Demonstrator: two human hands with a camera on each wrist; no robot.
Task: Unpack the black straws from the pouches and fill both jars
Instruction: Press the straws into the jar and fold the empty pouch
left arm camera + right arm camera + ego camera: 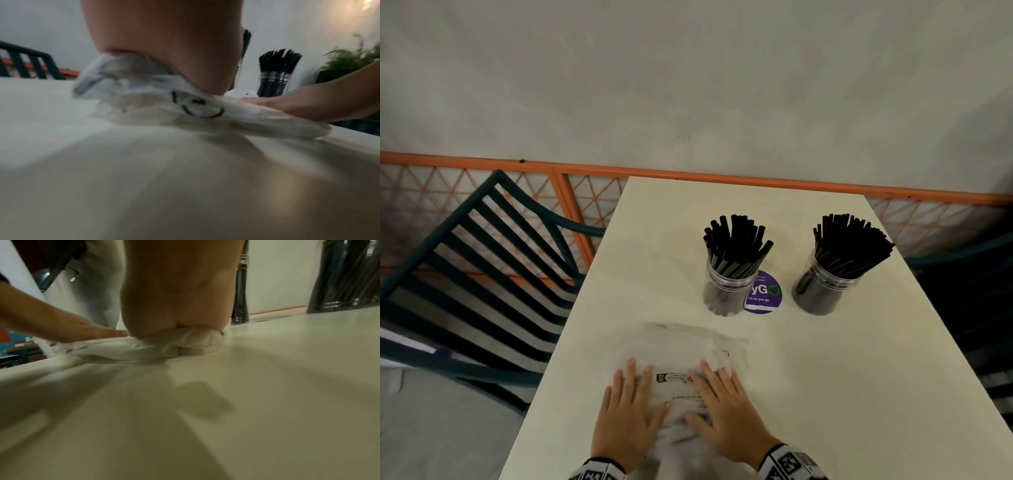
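Two clear jars stand at the back of the white table (825,394), each packed with black straws: the left jar (727,291) and the right jar (822,289). Flat, empty clear plastic pouches (681,356) with black print lie near the front edge. My left hand (628,407) and my right hand (726,411) press flat on the pouches side by side, fingers straight. In the left wrist view the palm (164,48) bears down on the crumpled plastic (156,104). The right wrist view shows my right palm (176,296) on the plastic (164,347).
A purple round sticker (765,294) lies on the table between the jars. A dark slatted chair (482,274) stands to the left of the table, with an orange lattice railing (571,192) behind. Another dark chair (983,308) is at the right edge.
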